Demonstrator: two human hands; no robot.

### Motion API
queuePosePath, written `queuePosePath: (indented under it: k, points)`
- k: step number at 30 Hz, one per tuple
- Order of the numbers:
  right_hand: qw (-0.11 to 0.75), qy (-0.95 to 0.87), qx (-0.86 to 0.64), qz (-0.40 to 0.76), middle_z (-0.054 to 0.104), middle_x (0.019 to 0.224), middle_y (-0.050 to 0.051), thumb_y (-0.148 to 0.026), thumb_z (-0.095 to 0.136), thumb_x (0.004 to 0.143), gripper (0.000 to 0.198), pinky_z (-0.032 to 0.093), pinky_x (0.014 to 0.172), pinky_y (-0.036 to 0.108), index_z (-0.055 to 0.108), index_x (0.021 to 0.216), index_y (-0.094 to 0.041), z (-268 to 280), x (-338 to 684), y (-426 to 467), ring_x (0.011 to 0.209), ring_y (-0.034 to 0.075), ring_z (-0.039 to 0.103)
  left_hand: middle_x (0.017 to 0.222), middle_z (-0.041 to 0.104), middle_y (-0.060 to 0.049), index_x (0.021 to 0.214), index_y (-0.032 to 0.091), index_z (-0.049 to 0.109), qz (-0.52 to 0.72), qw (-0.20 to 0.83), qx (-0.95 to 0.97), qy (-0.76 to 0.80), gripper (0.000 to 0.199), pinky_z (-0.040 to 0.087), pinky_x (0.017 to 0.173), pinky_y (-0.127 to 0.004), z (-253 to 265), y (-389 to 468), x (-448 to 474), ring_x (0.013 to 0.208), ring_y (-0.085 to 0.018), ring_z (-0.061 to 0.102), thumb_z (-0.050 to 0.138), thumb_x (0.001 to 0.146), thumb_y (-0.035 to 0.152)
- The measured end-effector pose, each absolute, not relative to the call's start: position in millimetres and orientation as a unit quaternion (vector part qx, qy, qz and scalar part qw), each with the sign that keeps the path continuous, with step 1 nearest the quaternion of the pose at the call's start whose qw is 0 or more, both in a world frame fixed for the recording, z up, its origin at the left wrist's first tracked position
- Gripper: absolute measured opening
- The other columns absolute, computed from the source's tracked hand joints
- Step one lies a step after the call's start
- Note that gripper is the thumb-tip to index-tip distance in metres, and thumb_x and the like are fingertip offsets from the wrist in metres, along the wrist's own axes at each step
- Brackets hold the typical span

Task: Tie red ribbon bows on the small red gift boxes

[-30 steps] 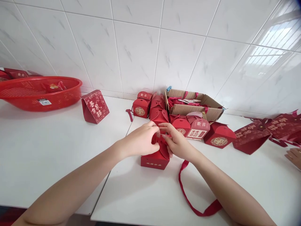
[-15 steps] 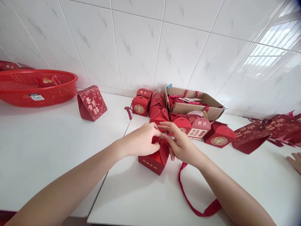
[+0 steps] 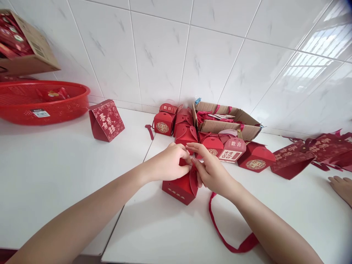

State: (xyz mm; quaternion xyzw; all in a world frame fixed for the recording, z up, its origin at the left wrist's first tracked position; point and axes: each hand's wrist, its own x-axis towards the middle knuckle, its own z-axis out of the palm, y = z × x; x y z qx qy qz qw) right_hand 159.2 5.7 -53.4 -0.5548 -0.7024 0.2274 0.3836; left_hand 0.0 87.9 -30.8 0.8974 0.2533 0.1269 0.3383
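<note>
A small red gift box [image 3: 178, 190] with gold lettering stands on the white table in front of me. My left hand [image 3: 176, 161] is closed over its top from the left, thumb and fingers pinching at the upper flaps. From the right, my right hand [image 3: 210, 170] presses its fingertips against the curved side flap, closed at the same spot. The fingers hide where the flaps meet. A dark red ribbon [image 3: 220, 229] curves along the table from near my right hand to under my right forearm.
Behind stand several red gift boxes [image 3: 255, 161] and an open cardboard box [image 3: 220, 126] of ribbons. At left are a folded red card box [image 3: 108, 121], a red plastic basket [image 3: 66, 106] and a raised carton [image 3: 41, 47]. Another person's hand [image 3: 342, 187] rests at the right edge.
The carton of red packages has come into view at upper left, above the basket. The other person's hand has moved slightly inward. My hands have shifted only slightly at the box top.
</note>
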Motion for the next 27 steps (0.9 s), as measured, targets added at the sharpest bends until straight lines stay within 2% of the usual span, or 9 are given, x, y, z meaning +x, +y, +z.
queuePosePath:
  k: [3, 7, 10, 15, 18, 21, 24, 27]
  points:
    - [0.382, -0.702, -0.556, 0.228, 0.057, 0.124, 0.009, -0.014, 0.035, 0.092, 0.036, 0.052, 0.058, 0.026, 0.038, 0.126, -0.025, -53, 159, 6, 0.078, 0.014, 0.065, 0.11, 0.063, -0.005, 0.094, 0.027, 0.071, 0.11, 0.356, 0.897, 0.237, 0.024, 0.048, 0.089, -0.039, -31, 89, 0, 0.112, -0.027, 0.054, 0.05, 0.083, 0.032]
    - [0.382, -0.698, -0.553, 0.247, 0.054, 0.129, 0.009, -0.012, 0.033, 0.091, 0.039, 0.05, 0.048, 0.024, 0.036, 0.127, -0.028, -53, 158, 5, 0.048, 0.006, 0.056, 0.112, 0.061, -0.006, 0.098, 0.026, 0.069, 0.104, 0.35, 0.897, 0.248, 0.025, 0.046, 0.094, -0.043, -33, 89, 1, 0.117, -0.028, 0.051, 0.049, 0.084, 0.033]
    - [0.381, -0.697, -0.551, 0.254, 0.055, 0.128, 0.009, -0.012, 0.032, 0.092, 0.039, 0.051, 0.048, 0.025, 0.037, 0.127, -0.028, -54, 157, 4, 0.042, 0.004, 0.052, 0.113, 0.061, -0.007, 0.092, 0.023, 0.067, 0.106, 0.35, 0.896, 0.253, 0.023, 0.046, 0.093, -0.043, -35, 89, 4, 0.116, -0.028, 0.051, 0.049, 0.083, 0.034]
    - [0.37, -0.707, -0.562, 0.218, 0.052, 0.132, 0.011, -0.017, 0.034, 0.093, 0.036, 0.052, 0.055, 0.028, 0.037, 0.128, -0.026, -52, 157, 2, 0.06, 0.01, 0.061, 0.109, 0.062, -0.006, 0.082, 0.021, 0.065, 0.12, 0.357, 0.89, 0.258, 0.018, 0.046, 0.091, -0.04, -32, 89, 5, 0.114, -0.028, 0.051, 0.05, 0.081, 0.032]
    - [0.356, -0.706, -0.583, 0.185, 0.059, 0.122, 0.01, -0.024, 0.036, 0.095, 0.033, 0.052, 0.067, 0.032, 0.04, 0.128, -0.023, -45, 161, 1, 0.079, 0.017, 0.064, 0.103, 0.063, -0.004, 0.073, 0.02, 0.062, 0.146, 0.381, 0.876, 0.26, 0.015, 0.047, 0.084, -0.037, -24, 89, 3, 0.101, -0.024, 0.057, 0.049, 0.079, 0.026]
    - [0.335, -0.697, -0.617, 0.143, 0.066, 0.103, 0.009, -0.034, 0.036, 0.096, 0.03, 0.05, 0.072, 0.036, 0.053, 0.118, -0.021, -39, 166, 2, 0.083, 0.02, 0.063, 0.099, 0.062, -0.003, 0.073, 0.019, 0.06, 0.185, 0.41, 0.849, 0.276, 0.013, 0.047, 0.081, -0.035, -14, 89, 1, 0.09, -0.02, 0.059, 0.05, 0.078, 0.027]
    - [0.364, -0.706, -0.599, 0.106, 0.064, 0.109, 0.009, -0.039, 0.039, 0.096, 0.03, 0.047, 0.084, 0.039, 0.061, 0.105, -0.021, -37, 168, 3, 0.096, 0.023, 0.059, 0.093, 0.062, -0.003, 0.078, 0.018, 0.059, 0.226, 0.461, 0.812, 0.276, 0.015, 0.047, 0.082, -0.034, -5, 87, -2, 0.089, -0.019, 0.058, 0.051, 0.081, 0.03]
    - [0.408, -0.709, -0.54, 0.198, 0.064, 0.104, 0.007, -0.041, 0.041, 0.095, 0.029, 0.046, 0.088, 0.035, 0.062, 0.098, -0.021, -37, 166, 4, 0.098, 0.021, 0.059, 0.086, 0.059, -0.002, 0.085, 0.017, 0.057, 0.278, 0.544, 0.758, 0.227, 0.015, 0.049, 0.079, -0.032, 3, 85, -4, 0.084, -0.016, 0.058, 0.05, 0.084, 0.03]
